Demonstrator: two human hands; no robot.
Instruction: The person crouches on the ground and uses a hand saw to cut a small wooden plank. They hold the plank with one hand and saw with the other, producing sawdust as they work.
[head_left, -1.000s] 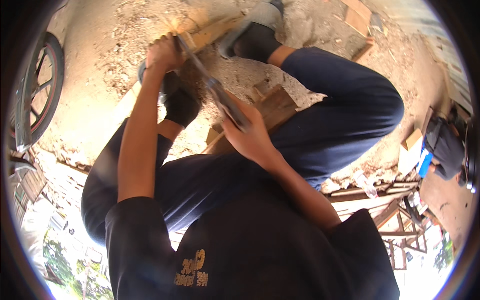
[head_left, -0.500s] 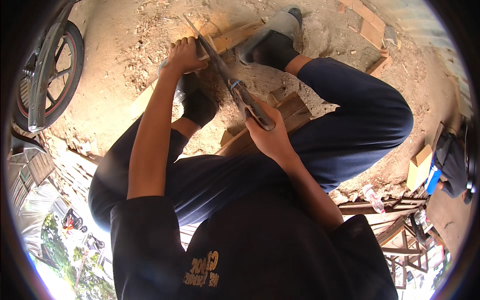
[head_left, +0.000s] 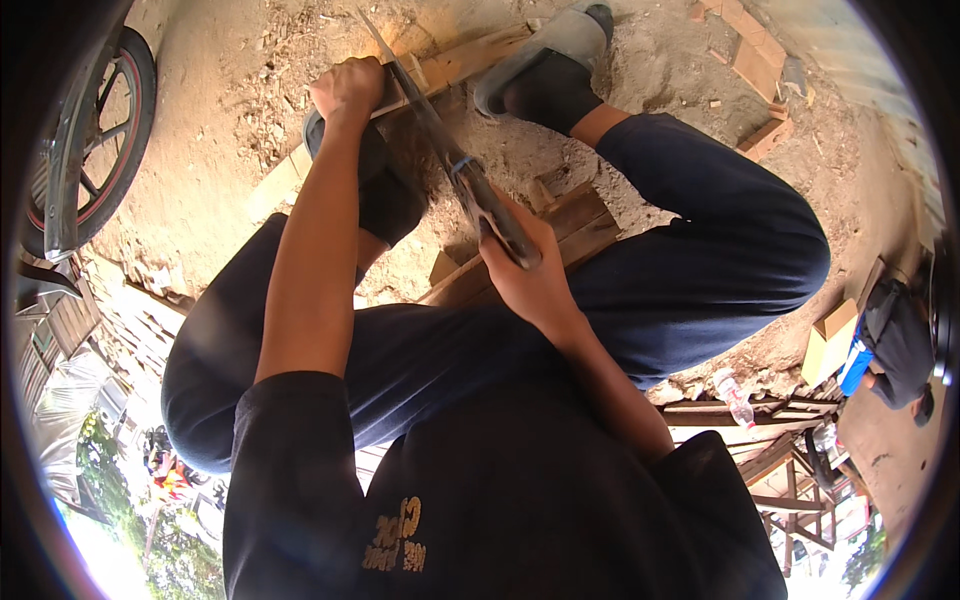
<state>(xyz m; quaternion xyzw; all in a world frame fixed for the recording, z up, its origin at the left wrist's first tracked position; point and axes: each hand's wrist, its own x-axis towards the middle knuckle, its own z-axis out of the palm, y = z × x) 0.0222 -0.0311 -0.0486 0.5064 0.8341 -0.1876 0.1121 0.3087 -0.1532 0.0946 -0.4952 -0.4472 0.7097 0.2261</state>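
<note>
A hand saw [head_left: 433, 128] with a dark, narrow blade and a worn handle points away from me, its blade lying across a long wooden board [head_left: 462, 62]. My right hand [head_left: 525, 262] is wrapped round the saw's handle. Fingers bent, my left hand [head_left: 345, 88] grips the board just left of the blade; its fingertips are partly hidden. Under my hands the board runs slantwise from near left to far right, by my left foot [head_left: 385, 190] and my right foot [head_left: 548, 80]. The teeth and any cut in the wood cannot be made out.
Wooden blocks [head_left: 575, 225] lie below the saw between my legs. A motorbike wheel [head_left: 120, 130] stands at left. Wood offcuts [head_left: 760, 60] are scattered at far right. A plastic bottle [head_left: 733, 398], a yellow box [head_left: 832, 340] and another person [head_left: 895, 335] are at right.
My left hand has turned on the board, its fingers now more curled and its thumb no longer reaching toward the blade. My right hand and the saw have come slightly nearer to me.
</note>
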